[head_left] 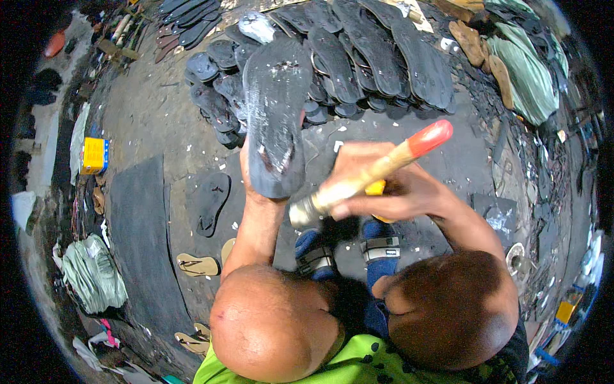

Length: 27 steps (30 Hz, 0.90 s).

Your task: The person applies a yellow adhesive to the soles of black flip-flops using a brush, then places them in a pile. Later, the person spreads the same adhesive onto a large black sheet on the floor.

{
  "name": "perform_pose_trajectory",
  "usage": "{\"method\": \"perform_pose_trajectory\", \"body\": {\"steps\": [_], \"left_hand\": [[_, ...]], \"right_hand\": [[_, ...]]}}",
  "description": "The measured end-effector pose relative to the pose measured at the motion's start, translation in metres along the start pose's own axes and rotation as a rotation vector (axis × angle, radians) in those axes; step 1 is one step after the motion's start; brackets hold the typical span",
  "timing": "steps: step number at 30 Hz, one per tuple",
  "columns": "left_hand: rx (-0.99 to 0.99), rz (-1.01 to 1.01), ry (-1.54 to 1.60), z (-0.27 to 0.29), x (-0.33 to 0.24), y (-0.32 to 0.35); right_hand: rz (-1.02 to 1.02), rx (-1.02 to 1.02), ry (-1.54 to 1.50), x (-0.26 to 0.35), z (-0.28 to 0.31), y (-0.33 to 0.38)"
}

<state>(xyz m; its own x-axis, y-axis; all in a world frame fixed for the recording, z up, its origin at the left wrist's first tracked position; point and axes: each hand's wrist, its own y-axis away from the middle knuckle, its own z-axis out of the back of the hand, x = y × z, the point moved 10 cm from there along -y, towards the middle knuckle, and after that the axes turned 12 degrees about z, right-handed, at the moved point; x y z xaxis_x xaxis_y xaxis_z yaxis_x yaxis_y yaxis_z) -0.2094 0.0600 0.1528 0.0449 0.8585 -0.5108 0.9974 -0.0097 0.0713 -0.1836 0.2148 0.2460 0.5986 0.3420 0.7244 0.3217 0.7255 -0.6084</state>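
I operate from the head camera, the left of two worn side by side on the person's head. It faces downward from above the knees, which loom nearest the lens, bulging between 4 and 7 o'clock. The right hand registers at close range, off centre toward 3 o'clock. The pile of soles at 12 o'clock reads farther off. Coverage is wide fisheye: straight edges bow, and black borders close the view at 9 and 3 o'clock.

Rubbery-looking sole, patchily glossy, smooth wooden handle
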Motion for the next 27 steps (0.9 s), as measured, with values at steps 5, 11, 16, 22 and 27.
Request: {"method": "perform_pose_trajectory", "body": {"steps": [5,11,16,22,27], "left_hand": [[0.09,0.188,0.148,-0.015,0.032,0.01],[-0.113,0.173,0.258,0.034,0.027,0.002],[-0.274,0.11,0.068,0.102,-0.053,0.002],[-0.537,-0.099,-0.167,0.14,-0.131,-0.032],[-0.231,-0.018,-0.153,0.082,-0.146,-0.129]], "right_hand": [[0.119,-0.321,0.417,0.01,0.031,-0.024],[0.218,0.19,0.365,-0.003,-0.076,0.014],[-0.428,-0.59,-0.016,-0.042,0.008,0.076],[-0.605,-0.952,0.238,-0.067,0.085,0.16],[-0.623,-1.144,0.129,-0.09,0.114,0.191]]}}
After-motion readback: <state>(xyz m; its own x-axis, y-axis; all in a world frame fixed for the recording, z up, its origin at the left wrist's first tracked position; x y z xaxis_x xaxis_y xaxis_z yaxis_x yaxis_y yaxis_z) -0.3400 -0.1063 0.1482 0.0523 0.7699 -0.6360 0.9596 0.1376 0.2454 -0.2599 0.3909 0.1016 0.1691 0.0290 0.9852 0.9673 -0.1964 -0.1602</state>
